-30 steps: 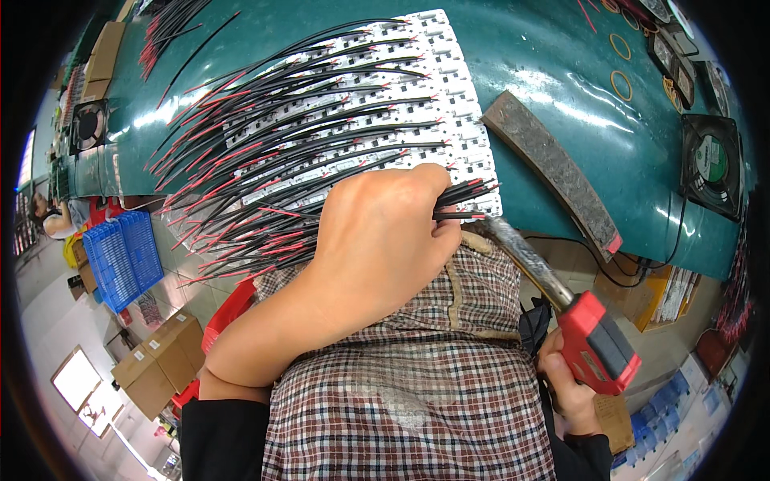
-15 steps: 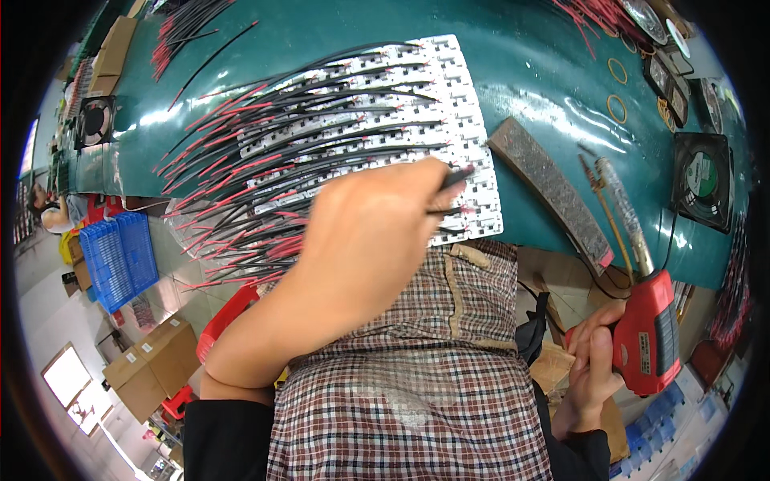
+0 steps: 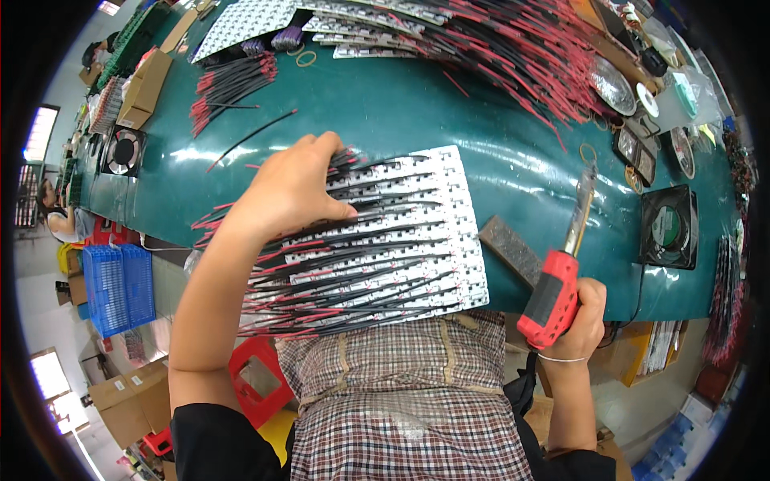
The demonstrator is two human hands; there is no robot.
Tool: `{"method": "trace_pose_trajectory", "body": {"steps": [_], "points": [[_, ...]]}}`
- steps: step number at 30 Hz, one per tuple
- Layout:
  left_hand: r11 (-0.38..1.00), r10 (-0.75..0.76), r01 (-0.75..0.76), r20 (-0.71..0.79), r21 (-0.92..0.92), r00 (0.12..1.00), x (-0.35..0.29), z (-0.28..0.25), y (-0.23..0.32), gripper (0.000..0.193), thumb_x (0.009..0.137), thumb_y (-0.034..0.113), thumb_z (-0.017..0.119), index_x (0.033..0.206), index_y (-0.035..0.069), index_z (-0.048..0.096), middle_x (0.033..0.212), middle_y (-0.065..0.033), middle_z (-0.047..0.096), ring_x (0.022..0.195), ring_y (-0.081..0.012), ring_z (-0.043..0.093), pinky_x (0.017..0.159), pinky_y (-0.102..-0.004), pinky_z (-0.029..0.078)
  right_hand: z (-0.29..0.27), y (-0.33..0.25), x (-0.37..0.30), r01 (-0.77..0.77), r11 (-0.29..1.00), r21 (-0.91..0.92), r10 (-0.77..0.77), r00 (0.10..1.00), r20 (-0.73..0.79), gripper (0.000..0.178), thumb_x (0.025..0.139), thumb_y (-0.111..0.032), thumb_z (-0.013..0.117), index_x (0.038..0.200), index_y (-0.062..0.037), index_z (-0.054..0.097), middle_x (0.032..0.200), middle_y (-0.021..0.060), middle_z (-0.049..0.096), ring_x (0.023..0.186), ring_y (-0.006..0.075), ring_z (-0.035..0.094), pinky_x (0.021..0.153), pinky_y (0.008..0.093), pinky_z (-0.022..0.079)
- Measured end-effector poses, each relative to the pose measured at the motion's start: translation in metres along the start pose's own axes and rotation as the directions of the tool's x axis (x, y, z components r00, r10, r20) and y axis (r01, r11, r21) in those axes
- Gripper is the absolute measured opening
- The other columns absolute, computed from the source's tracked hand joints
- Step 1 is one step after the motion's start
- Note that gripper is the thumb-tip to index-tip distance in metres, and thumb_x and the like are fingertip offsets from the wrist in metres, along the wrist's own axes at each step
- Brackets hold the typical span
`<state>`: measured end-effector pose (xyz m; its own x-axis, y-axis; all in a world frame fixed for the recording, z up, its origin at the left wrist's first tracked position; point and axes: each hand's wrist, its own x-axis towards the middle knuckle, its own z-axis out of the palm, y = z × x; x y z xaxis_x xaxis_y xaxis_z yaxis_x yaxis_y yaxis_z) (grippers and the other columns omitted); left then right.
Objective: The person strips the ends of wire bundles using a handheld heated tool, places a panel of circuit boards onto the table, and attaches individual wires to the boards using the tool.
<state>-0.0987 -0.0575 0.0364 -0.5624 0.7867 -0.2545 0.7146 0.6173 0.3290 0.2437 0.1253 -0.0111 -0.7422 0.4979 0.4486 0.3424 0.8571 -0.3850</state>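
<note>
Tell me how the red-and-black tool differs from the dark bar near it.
The red-and-black tool is held in the right hand; the dark bar lies on the green table. The tool has a slim metal rod at its far end; the bar is a plain block. Both are right of the white board panel.

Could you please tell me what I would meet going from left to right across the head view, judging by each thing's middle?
Blue plastic basket, left hand, white circuit-board panel, dark grey bar, red-and-black soldering gun in the right hand, black square fan.
</note>
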Motion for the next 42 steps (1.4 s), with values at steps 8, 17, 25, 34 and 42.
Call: {"method": "trace_pose_trajectory", "body": {"steps": [8, 17, 25, 34, 42], "points": [[0.998, -0.044, 0.035, 0.163, 0.058, 0.986, 0.013, -0.017, 0.006, 0.077, 0.060, 0.033, 0.087, 0.117, -0.006, 0.054, 0.102, -0.0264, 0.066, 0.101, -0.0414, 0.063, 0.089, -0.0428, 0.049, -0.004, -0.004, 0.008, -0.123, 0.990, -0.067, 0.111, 0.981, -0.161, 0.055, 0.070, -0.002, 0.083, 0.114, -0.0031, 0.050, 0.101, 0.0141, 0.056, 0.084, 0.0317, 0.060, 0.074, 0.0368, 0.050], [0.984, 0.174, -0.173, -0.006, 0.026, 0.985, -0.013, -0.043, 0.001, 0.061, 0.057, 0.040, 0.090, 0.098, 0.000, 0.068, 0.096, -0.0178, 0.063, 0.090, -0.0360, 0.063, 0.082, -0.0423, 0.050, -0.003, -0.006, 0.011, -0.145, 0.985, -0.093, 0.130, 0.979, -0.155, 0.039, 0.074, 0.000, 0.072, 0.106, -0.0032, 0.050, 0.094, 0.0143, 0.053, 0.081, 0.0342, 0.058, 0.071, 0.0378, 0.049], [0.934, 0.208, -0.173, 0.084, -0.312, 0.975, -0.010, -0.066, -0.025, 0.061, 0.063, 0.035, 0.089, 0.104, -0.003, 0.065, 0.086, -0.0160, 0.066, 0.084, -0.0244, 0.064, 0.079, -0.0351, 0.049, -0.002, -0.007, 0.011, -0.155, 0.983, -0.102, 0.137, 0.977, -0.165, 0.039, 0.072, -0.003, 0.074, 0.103, -0.0040, 0.050, 0.092, 0.0135, 0.053, 0.079, 0.0338, 0.058, 0.069, 0.0379, 0.049], [0.165, -0.213, -0.261, -0.293, -0.951, 0.932, 0.079, -0.120, -0.036, 0.030, 0.089, 0.033, 0.073, 0.100, 0.006, 0.068, 0.087, 0.0020, 0.067, 0.070, -0.0051, 0.057, 0.057, -0.0223, 0.042, 0.001, -0.014, 0.016, -0.181, 0.977, -0.109, 0.162, 0.973, -0.164, 0.037, 0.073, -0.002, 0.074, 0.101, -0.0043, 0.050, 0.088, 0.0127, 0.053, 0.076, 0.0325, 0.058, 0.068, 0.0376, 0.049], [0.626, -0.270, 0.124, -0.064, -0.770, 0.961, 0.134, -0.126, -0.018, 0.062, 0.074, 0.060, 0.076, 0.094, 0.001, 0.069, 0.074, -0.0043, 0.064, 0.047, -0.0054, 0.028, 0.042, -0.0265, 0.023, 0.003, -0.008, 0.012, -0.124, 0.978, -0.169, 0.097, 0.982, -0.161, 0.049, 0.066, -0.011, 0.082, 0.103, -0.0028, 0.051, 0.090, 0.0152, 0.057, 0.075, 0.0360, 0.060, 0.062, 0.0401, 0.051]]}}
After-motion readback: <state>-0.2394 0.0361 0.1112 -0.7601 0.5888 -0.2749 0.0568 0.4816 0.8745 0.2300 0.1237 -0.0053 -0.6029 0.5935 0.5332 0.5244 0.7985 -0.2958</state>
